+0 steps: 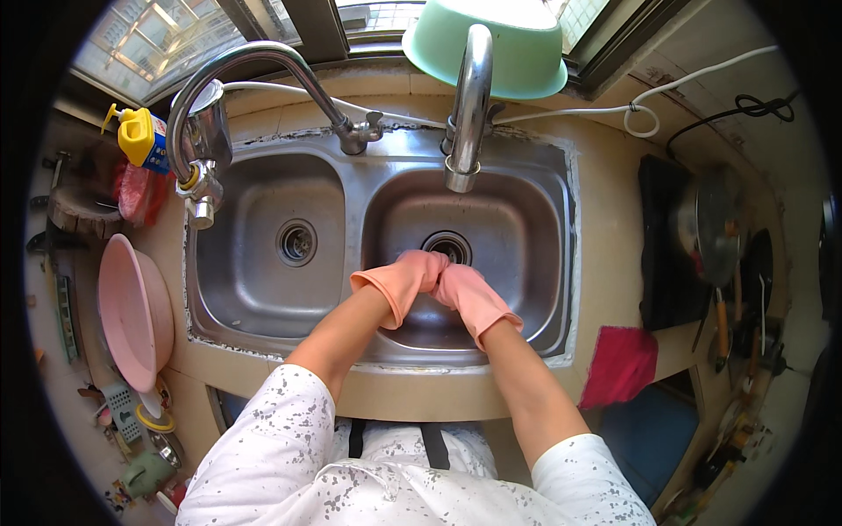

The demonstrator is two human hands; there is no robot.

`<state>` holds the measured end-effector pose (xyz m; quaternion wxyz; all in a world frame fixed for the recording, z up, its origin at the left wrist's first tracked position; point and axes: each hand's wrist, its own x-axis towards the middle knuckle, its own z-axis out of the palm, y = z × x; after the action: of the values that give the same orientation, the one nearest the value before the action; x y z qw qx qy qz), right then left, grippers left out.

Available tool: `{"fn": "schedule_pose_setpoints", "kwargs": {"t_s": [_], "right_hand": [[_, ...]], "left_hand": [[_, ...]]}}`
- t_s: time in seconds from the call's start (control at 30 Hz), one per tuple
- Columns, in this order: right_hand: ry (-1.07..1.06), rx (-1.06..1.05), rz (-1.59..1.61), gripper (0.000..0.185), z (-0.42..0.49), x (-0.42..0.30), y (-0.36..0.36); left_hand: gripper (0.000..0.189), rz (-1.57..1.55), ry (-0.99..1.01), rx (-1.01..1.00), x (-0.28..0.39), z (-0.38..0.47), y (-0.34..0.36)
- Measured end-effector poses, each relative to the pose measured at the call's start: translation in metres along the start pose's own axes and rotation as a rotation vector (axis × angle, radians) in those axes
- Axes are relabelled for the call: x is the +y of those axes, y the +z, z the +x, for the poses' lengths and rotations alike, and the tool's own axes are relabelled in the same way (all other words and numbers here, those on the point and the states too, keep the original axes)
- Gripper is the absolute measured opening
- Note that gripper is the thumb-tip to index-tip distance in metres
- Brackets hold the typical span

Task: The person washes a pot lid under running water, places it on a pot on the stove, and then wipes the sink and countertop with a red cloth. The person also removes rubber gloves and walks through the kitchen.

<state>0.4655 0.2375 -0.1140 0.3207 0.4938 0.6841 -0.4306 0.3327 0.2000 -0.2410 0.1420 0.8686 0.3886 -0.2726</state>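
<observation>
Both my hands wear pink rubber gloves and meet over the right basin (526,276) of a double stainless steel sink. My left hand (418,273) touches my right hand (460,286) just in front of the basin's drain (447,244), partly covering it. The fingers are bunched together and hidden, so whether either hand grips anything does not show. A chrome faucet (469,112) stands behind the right basin, its spout above the basin's back part. The left basin (263,289) has its own drain strainer (297,242).
A tall curved faucet (263,49) arches over the left basin's back corner. A pink plastic basin (154,315) and a yellow pump bottle (137,135) stand left. A green basin (487,59) is at the window. To the right lie a red cloth (618,365) and a black stove (664,243) with a pan.
</observation>
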Motion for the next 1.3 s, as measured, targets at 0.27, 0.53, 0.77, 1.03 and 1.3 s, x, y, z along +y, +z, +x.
{"fn": "schedule_pose_setpoints", "kwargs": {"t_s": [0.27, 0.53, 0.77, 1.03, 1.3], "right_hand": [[0.054, -0.031, -0.054, 0.039, 0.01, 0.001, -0.007], [0.1, -0.063, -0.134, 0.04, 0.015, -0.008, -0.009], [0.105, -0.052, -0.12, 0.04, 0.023, 0.001, -0.01], [0.078, 0.247, -0.058, 0.036, 0.036, 0.039, 0.028], [-0.896, 0.793, -0.106, 0.012, -0.044, -0.001, 0.003]], "left_hand": [[0.027, -0.571, -0.162, -0.102, 0.0, -0.009, -0.04], [0.035, -0.754, -0.338, -0.008, 0.003, -0.026, -0.049], [0.033, -0.652, -0.268, -0.206, -0.004, -0.019, -0.074], [0.028, -0.812, -0.291, 0.155, 0.015, -0.068, -0.087], [0.028, -1.079, -0.257, 0.813, 0.035, -0.187, -0.118]]}}
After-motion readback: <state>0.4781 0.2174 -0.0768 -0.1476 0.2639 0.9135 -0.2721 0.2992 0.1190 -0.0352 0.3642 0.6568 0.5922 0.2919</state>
